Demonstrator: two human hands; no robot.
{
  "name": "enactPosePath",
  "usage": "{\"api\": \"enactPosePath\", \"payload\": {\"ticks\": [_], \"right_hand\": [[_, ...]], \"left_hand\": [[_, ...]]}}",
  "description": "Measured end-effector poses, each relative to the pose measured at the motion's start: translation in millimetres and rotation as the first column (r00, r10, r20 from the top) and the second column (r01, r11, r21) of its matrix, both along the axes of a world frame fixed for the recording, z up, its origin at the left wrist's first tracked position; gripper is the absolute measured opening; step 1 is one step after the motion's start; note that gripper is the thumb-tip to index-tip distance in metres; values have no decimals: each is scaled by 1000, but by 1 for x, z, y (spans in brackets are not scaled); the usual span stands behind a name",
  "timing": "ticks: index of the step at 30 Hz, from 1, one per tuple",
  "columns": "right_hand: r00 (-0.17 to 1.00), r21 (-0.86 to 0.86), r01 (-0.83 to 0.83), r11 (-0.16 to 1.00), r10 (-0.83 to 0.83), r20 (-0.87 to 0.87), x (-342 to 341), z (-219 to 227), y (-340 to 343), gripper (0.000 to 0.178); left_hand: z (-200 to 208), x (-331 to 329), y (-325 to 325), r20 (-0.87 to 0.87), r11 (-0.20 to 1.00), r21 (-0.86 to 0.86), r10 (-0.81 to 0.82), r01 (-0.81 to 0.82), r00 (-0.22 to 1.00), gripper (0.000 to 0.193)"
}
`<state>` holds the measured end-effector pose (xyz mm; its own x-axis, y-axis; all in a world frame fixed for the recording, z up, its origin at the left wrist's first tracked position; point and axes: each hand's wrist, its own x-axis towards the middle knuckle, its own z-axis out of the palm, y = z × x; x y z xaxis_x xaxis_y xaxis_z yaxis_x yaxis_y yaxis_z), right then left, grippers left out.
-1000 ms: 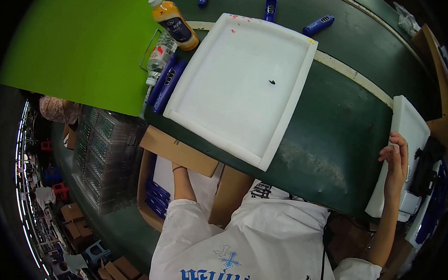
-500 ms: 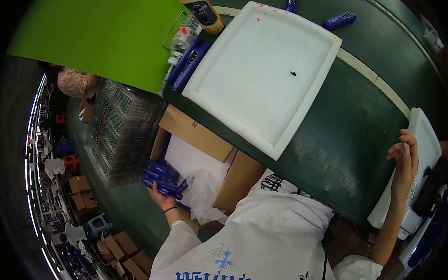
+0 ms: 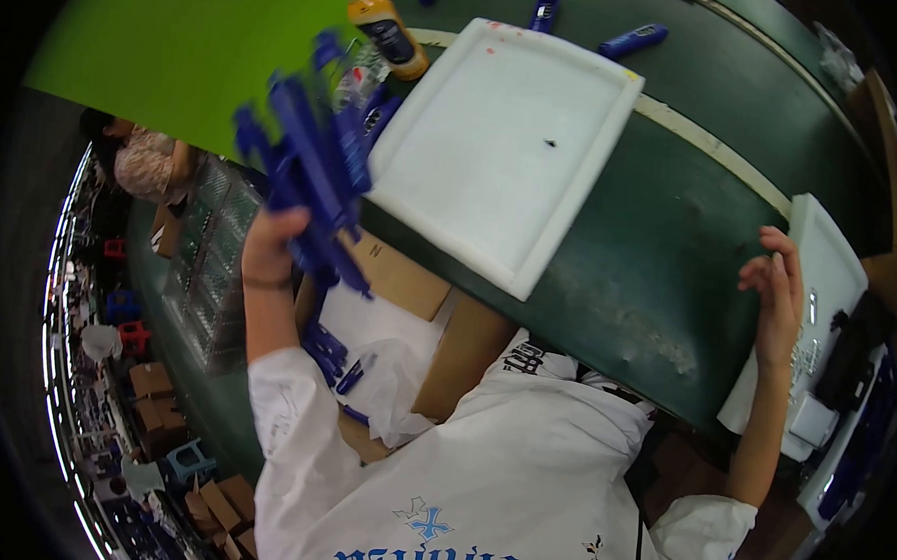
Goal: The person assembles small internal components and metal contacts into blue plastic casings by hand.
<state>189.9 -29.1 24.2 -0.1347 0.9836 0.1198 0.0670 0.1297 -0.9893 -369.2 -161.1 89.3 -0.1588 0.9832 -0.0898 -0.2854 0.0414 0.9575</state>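
Blue plastic pieces (image 3: 308, 164), a blurred handful, are clutched in the left hand (image 3: 270, 237), raised above the open cardboard box (image 3: 407, 308) and just left of the white foam tray (image 3: 505, 142) on the green table (image 3: 660, 259); more blue pieces lie in the box. The right hand (image 3: 780, 295) rests with fingers loosely spread on the edge of a smaller white tray (image 3: 819, 286); it grips nothing.

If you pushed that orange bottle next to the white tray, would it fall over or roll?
The orange bottle looks tall and narrow, so a push near its white cap would probably tip it. Its round body would then likely roll on the green table. The white tray beside it might stop it.
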Motion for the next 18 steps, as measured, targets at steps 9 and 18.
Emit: {"api": "enactPosePath", "payload": {"ticks": [9,18], "right_hand": [[994,-55,39,998,-45,-103,10,-9,-1,28],[998,-10,-53,999,53,-27,8,1,-2,25]], "left_hand": [[-10,101,189,-59,713,-437,-632,549,773,45],[-21,71,205,-289,764,-517,-581,387,761,60]]}}
